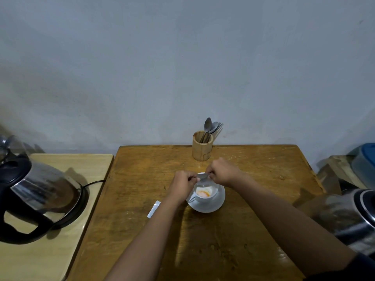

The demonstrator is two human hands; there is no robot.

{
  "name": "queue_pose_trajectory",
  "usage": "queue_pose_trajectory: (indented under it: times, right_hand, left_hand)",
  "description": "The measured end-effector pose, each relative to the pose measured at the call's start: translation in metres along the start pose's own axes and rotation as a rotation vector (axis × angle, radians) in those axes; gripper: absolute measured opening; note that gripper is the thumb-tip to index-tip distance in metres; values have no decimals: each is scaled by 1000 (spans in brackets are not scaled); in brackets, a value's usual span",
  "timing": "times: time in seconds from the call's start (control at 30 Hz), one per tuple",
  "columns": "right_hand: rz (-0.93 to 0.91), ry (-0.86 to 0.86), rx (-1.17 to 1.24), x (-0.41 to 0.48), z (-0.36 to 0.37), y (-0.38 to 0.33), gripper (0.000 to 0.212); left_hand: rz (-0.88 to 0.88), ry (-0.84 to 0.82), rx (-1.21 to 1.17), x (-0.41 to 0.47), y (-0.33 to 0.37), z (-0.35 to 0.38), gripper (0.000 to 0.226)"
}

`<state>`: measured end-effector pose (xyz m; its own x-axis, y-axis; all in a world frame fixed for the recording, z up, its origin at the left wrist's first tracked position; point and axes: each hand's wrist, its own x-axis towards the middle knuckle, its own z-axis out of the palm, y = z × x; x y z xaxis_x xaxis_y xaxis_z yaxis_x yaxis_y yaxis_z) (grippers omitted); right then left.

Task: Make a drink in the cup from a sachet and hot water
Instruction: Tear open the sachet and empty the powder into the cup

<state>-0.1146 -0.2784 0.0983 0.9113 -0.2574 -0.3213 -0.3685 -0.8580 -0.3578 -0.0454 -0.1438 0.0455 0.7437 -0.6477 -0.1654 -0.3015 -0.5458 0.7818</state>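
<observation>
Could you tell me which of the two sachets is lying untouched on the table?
The sachet lying flat to the left of the saucer; no hand touches it. The other sachet is pinched between both hands above the cup.

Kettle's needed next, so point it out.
The kettle sits at far left in the head view, on the pale side table beside the brown table.

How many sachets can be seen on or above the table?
2: one sachet held by both hands above the cup, the other sachet flat on the table, left of the saucer.
</observation>
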Motion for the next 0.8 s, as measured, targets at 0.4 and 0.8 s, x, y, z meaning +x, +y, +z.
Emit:
queue_pose_trajectory:
  times: [0.4, 0.8]
  right_hand:
    - [22, 2, 19, -5, -1, -2, 14]
    - [9, 195, 327, 0, 8, -19, 6]
  left_hand:
    - [-32, -36, -15, -3, 3, -1, 19]
    - [-16, 67, -218, -12, -13, -26, 11]
